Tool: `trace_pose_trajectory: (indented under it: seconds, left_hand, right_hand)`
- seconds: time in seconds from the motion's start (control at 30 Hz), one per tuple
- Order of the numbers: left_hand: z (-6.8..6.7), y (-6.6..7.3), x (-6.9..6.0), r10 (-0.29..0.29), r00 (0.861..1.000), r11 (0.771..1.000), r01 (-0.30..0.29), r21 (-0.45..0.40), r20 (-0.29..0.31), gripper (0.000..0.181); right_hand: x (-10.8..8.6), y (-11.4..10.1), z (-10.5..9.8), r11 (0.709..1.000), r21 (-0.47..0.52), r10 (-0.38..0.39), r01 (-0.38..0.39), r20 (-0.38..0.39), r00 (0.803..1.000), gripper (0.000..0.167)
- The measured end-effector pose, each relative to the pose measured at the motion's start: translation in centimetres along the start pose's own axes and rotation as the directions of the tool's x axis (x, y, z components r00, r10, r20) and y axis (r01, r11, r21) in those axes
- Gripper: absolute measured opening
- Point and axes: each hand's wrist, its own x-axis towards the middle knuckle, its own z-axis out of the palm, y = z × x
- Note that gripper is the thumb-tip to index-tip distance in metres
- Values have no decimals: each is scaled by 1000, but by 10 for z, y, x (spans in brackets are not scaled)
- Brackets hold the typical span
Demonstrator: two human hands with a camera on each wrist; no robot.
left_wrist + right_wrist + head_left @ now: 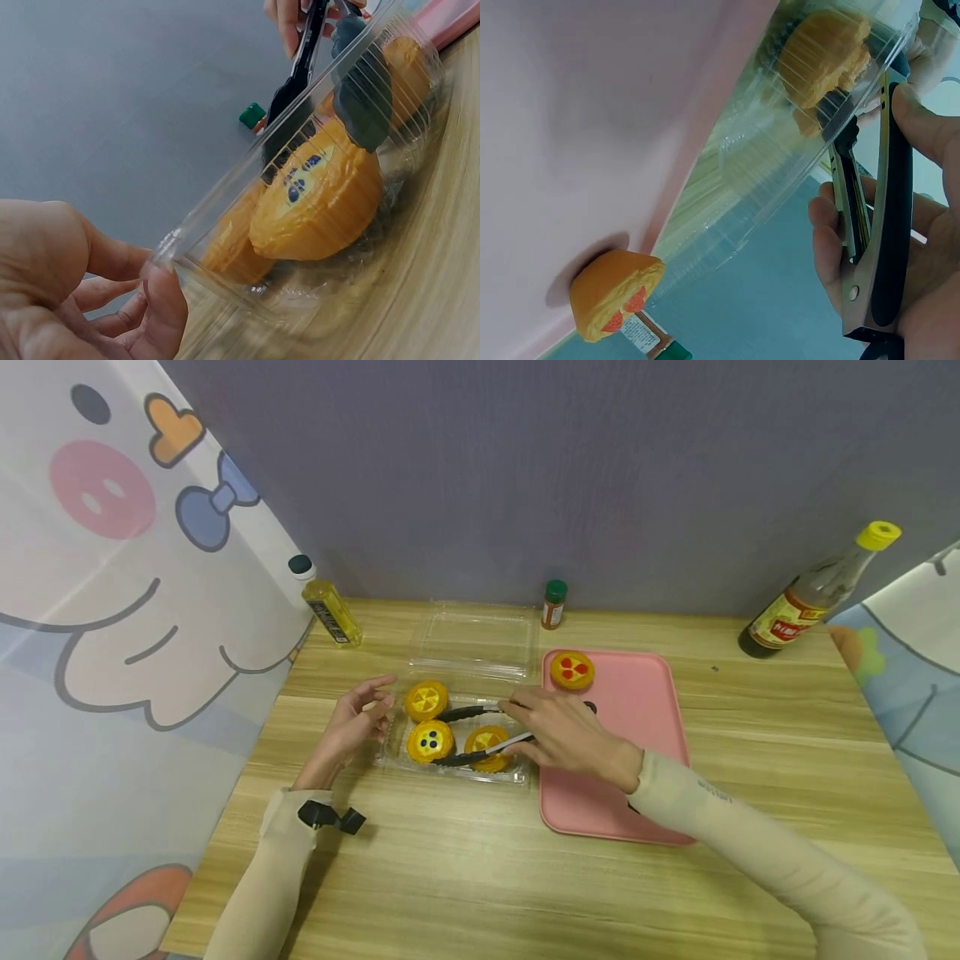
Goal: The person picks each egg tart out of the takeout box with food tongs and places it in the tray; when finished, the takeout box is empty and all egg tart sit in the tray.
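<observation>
A clear plastic box (pixel 455 774) with its lid (pixel 476 639) folded back holds a tart with dark blue berries (pixel 431 742) and two with yellow fruit-like tops, one tart (pixel 426 701) behind it and another tart (pixel 491 735) to its right. My left hand (pixel 351 727) pinches the box's left rim between thumb and finger, as the left wrist view shows (pixel 169 251). In my right hand (pixel 566 735) are black-tipped tongs (pixel 459 760). Their spread tips reach into the box on either side of the berry tart; whether they touch it I cannot tell.
A pink tray (pixel 630 693) to the right carries a red-topped tart (pixel 572 671) at its back left corner. Along the back stand an oil bottle (pixel 333 614), a green-capped jar (pixel 553 606) and a tall yellow-capped bottle (pixel 795 610). A grey wall (pixel 525 485) rises behind.
</observation>
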Motion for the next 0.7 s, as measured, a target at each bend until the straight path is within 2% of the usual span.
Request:
trace_pose_trajectory:
  seconds: [0.2, 0.4, 0.7]
  left_hand:
    - [0, 1, -1, -7, 1000, 1000, 7, 18, -5, 48]
    - [0, 1, -1, -6, 1000, 1000, 7, 28, -8, 48]
    - [0, 0, -1, 3, 1000, 1000, -3, 31, -11, 48]
  right_hand:
    - [-6, 0, 3, 1000, -3, -2, 2, -28, 1000, 64]
    - [-10, 1, 2, 999, 42, 23, -21, -36, 999, 63]
    - [-18, 3, -3, 984, 131, 123, -123, 8, 992, 67]
